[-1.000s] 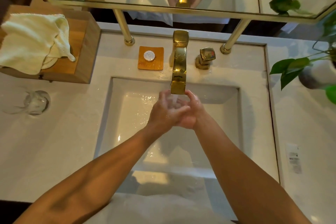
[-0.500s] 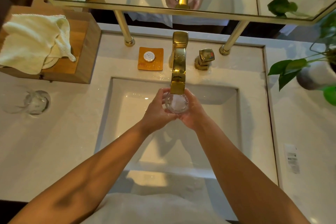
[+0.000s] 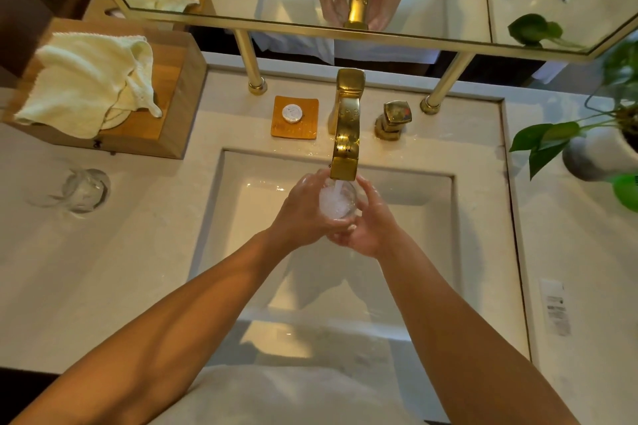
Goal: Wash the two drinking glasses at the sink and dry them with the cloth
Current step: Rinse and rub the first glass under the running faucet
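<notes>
A clear drinking glass [image 3: 336, 202] stands upright under the gold faucet [image 3: 346, 134], and running water foams inside it. My left hand [image 3: 303, 214] wraps round its left side and my right hand [image 3: 371, 222] grips its right side, both over the white sink basin [image 3: 414, 235]. The second glass [image 3: 84, 190] stands on the counter to the left, apart from both hands. A cream cloth [image 3: 84, 83] lies draped over a wooden box [image 3: 172, 103] at the back left.
An orange soap dish [image 3: 307, 128] with a small white soap sits left of the faucet, the gold tap handle [image 3: 393, 117] on its right. A potted plant [image 3: 593, 152] stands at the right edge. Mirror legs [image 3: 253, 69] rise behind the basin.
One second ago my hands covered the glass under the spout. Now the glass is upright with its mouth showing, and water fills and foams in it.
</notes>
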`<move>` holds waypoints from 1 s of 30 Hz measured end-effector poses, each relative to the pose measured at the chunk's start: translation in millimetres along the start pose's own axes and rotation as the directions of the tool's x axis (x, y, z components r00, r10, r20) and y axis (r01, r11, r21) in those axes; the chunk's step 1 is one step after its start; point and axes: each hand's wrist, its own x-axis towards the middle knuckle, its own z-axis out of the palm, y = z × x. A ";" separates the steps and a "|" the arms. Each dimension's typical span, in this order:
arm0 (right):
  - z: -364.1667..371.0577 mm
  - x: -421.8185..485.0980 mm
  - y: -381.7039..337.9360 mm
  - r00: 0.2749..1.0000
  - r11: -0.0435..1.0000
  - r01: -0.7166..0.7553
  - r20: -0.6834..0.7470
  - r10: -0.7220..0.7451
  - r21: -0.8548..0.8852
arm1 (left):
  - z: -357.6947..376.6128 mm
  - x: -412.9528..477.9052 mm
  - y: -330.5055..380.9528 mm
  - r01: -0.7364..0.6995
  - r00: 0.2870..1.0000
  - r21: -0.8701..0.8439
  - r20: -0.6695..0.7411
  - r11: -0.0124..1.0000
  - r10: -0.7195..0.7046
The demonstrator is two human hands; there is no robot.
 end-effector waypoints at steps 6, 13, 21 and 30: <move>8.1 -4.9 -0.4 1.000 0.999 -0.014 0.025 0.013 0.039 | -0.6 -2.0 6.3 -0.027 0.998 -0.070 0.062 0.997 0.031; -0.3 -16.8 15.6 0.994 0.997 0.058 0.093 -0.063 0.054 | -6.0 -29.2 -7.8 0.286 0.949 -0.376 0.240 0.881 -0.205; 27.3 -33.1 59.3 0.854 0.839 0.460 -0.112 -0.508 -0.292 | -2.1 -43.8 10.7 0.608 0.700 -0.784 0.456 0.124 -0.550; 61.7 -62.5 60.1 0.437 0.203 0.663 0.152 -0.887 -0.721 | -24.4 -52.7 38.3 0.529 0.554 -0.770 0.632 -0.357 -0.543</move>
